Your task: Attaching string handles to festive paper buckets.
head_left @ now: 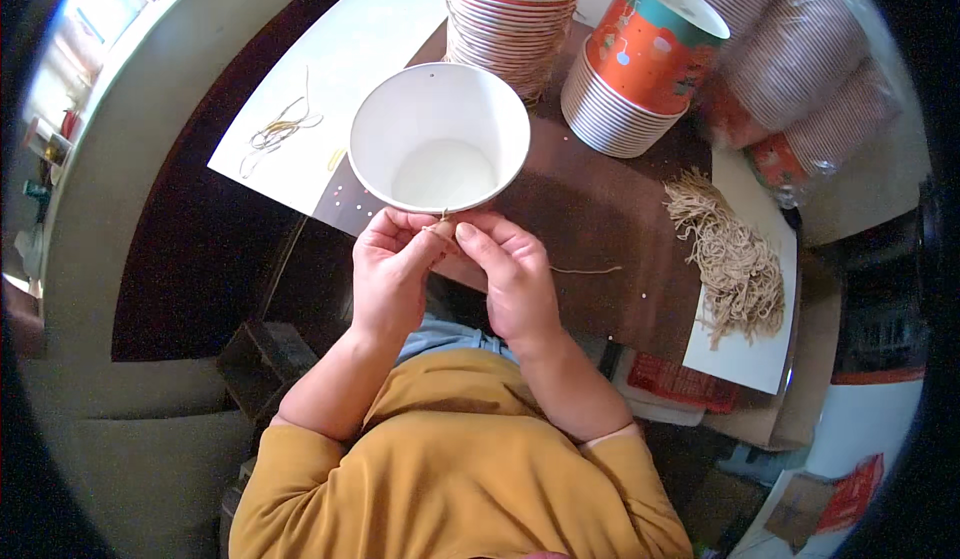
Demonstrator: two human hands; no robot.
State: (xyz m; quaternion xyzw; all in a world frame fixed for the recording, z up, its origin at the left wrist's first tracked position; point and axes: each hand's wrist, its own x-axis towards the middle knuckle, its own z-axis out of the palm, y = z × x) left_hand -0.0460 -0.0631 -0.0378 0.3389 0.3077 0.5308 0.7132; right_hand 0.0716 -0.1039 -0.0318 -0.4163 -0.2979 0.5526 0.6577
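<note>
A white paper bucket stands in front of me, its mouth tipped toward me and its inside bare. A small hole shows in its wall near the far rim. At the near rim a thin tan cord is tied or looped; its loose end trails out to the right over the table. My left hand is closed, thumb and fingers pinching the cord just below the rim. Close beside it, my right hand pinches the cord too, thumb against the fingers. The fingertips partly hide the knot or loop.
A tall stack of orange buckets stands behind, with another stack to its right. Plastic-wrapped stacks lie at the far right. A bundle of tan cords lies on white board at right; loose cords lie on white board at left.
</note>
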